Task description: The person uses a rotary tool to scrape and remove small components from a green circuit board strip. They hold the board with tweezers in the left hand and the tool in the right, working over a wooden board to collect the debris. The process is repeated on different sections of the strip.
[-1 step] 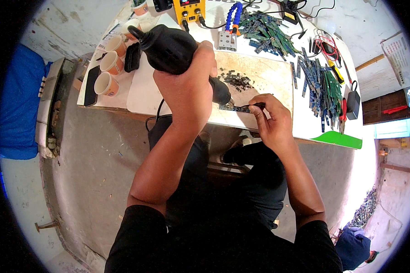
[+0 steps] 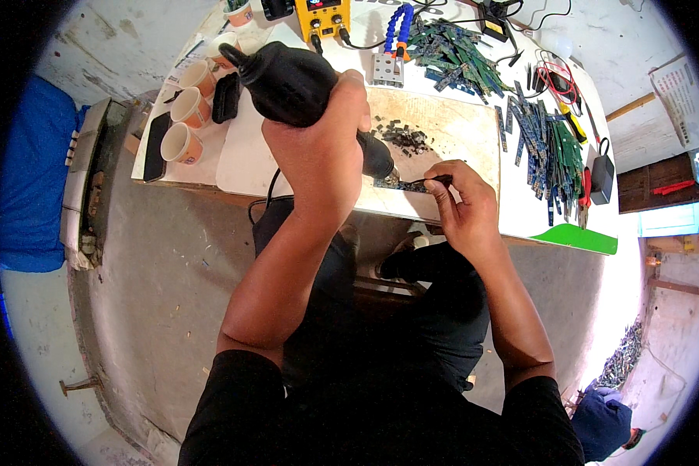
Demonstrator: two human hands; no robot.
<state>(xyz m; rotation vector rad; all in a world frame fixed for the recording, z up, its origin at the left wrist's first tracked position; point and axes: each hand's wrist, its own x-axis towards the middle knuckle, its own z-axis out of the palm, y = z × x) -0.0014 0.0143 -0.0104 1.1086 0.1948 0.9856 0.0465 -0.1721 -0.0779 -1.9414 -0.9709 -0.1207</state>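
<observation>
My left hand [image 2: 318, 147] is wrapped round a black hot air gun [image 2: 287, 84], whose nozzle points down to the right. Just below the nozzle, a narrow circuit board strip [image 2: 388, 183] lies near the front edge of the work board [image 2: 462, 132]. From the right, my right hand [image 2: 466, 203] pinches dark tweezers [image 2: 441, 179], their tips reaching toward the strip under the nozzle. Whether the tips touch a part is too small to tell. Beyond the nozzle sits a heap of small black chips [image 2: 404, 138].
Paper cups [image 2: 182, 144] and a phone [image 2: 156, 147] line the table's left side. A yellow soldering station [image 2: 323, 19] and a metal holder with blue flexible arms [image 2: 388, 70] stand behind. Board strips [image 2: 551, 155] pile up at right, beside red-handled pliers [image 2: 585, 186].
</observation>
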